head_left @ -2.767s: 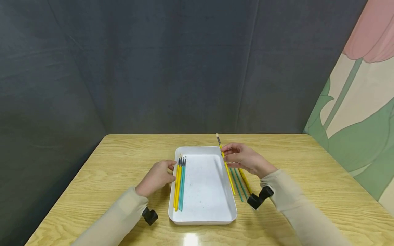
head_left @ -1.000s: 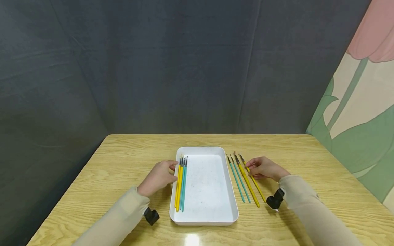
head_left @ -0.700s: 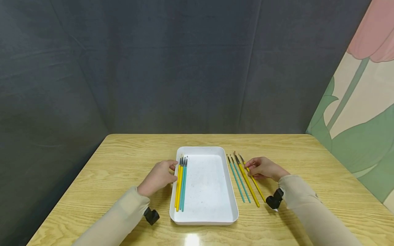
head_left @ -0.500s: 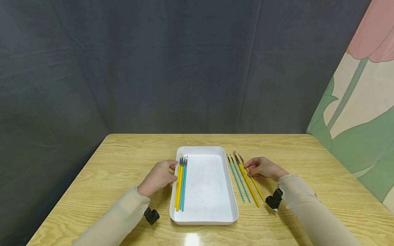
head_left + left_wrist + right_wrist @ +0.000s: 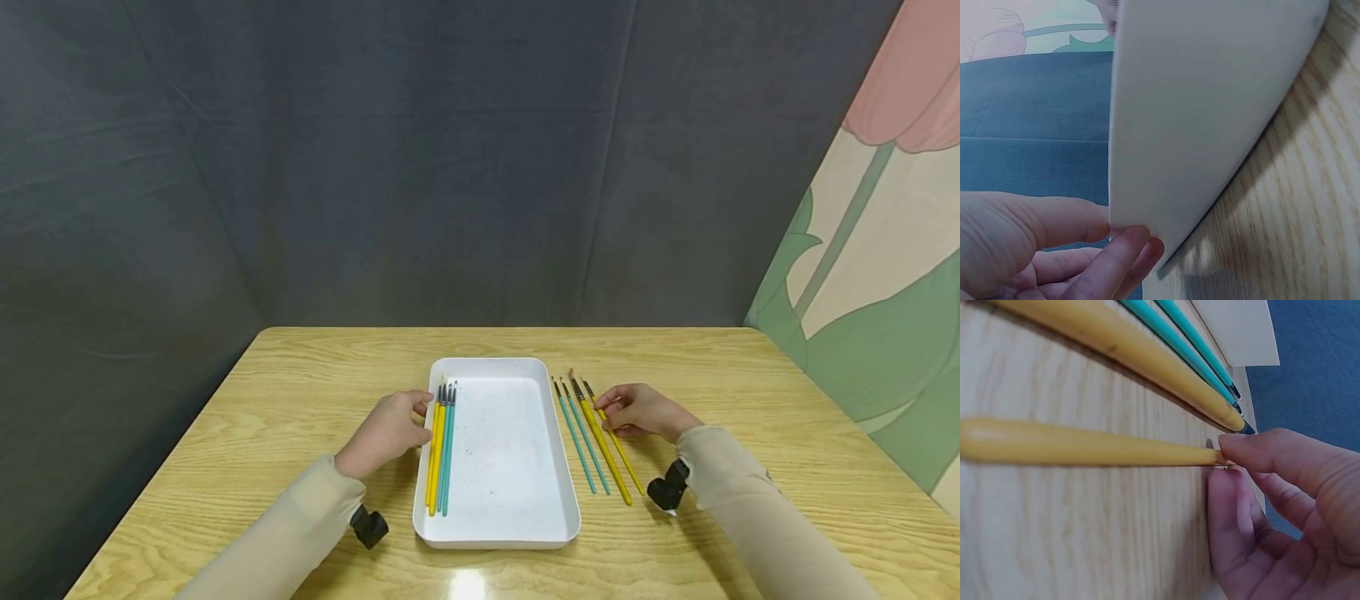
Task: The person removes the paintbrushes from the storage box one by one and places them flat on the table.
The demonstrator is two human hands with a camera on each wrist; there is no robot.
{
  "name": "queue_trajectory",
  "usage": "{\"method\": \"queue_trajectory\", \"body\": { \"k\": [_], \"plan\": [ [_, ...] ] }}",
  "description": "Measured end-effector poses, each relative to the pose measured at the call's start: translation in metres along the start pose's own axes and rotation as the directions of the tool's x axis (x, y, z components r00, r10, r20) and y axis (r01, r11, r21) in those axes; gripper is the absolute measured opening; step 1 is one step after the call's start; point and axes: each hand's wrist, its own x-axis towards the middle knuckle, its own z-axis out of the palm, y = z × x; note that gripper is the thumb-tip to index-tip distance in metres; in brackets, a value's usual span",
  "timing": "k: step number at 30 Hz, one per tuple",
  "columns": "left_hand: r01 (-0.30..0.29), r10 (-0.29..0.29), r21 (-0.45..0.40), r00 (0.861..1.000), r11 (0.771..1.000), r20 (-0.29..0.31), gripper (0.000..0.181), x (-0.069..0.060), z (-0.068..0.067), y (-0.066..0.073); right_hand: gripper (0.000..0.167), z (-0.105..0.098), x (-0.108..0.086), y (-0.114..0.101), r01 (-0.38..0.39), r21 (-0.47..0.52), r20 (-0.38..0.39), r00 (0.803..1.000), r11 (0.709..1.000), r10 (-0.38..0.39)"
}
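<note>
A white tray (image 5: 513,533) holds several brushes, yellow ones (image 5: 436,458) and teal ones (image 5: 448,462), lying side by side along its left inner wall. My left hand (image 5: 386,433) is at the tray's left side; in the left wrist view its fingertips touch the tray's outer wall (image 5: 1179,112). On the table right of the tray, my right hand (image 5: 645,411) pinches a thin yellow brush (image 5: 626,460) between thumb and fingers, seen closely in the right wrist view (image 5: 1085,445). Beside it lie a thicker yellow brush (image 5: 609,454) and two teal brushes (image 5: 592,450).
The wooden table (image 5: 315,367) ends at a dark curtain (image 5: 450,167) behind it. A wall with a painted flower (image 5: 855,217) stands at the right. A small black device (image 5: 367,527) is worn under each wrist.
Since the earliest frame, my right hand has moved right and down with the thin yellow brush, from the tray's right rim to the table. Lately its lower end has shifted slightly left. My left hand stays.
</note>
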Motion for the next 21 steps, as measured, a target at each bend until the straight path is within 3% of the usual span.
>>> {"method": "queue_trajectory", "body": {
  "k": [14,21],
  "plan": [
    [0.003,-0.003,0.002,1.000,1.000,-0.005,0.060,-0.0001,-0.0003,0.0004,0.036,-0.0055,-0.0005,0.0038,0.017,0.068,0.041,0.999,0.998,-0.019],
    [0.010,-0.010,-0.003,1.000,1.000,0.003,0.060,-0.0003,-0.0002,0.0004,0.048,-0.0055,-0.0053,-0.0035,0.038,0.140,0.035,0.998,0.989,-0.043]
  ]
}}
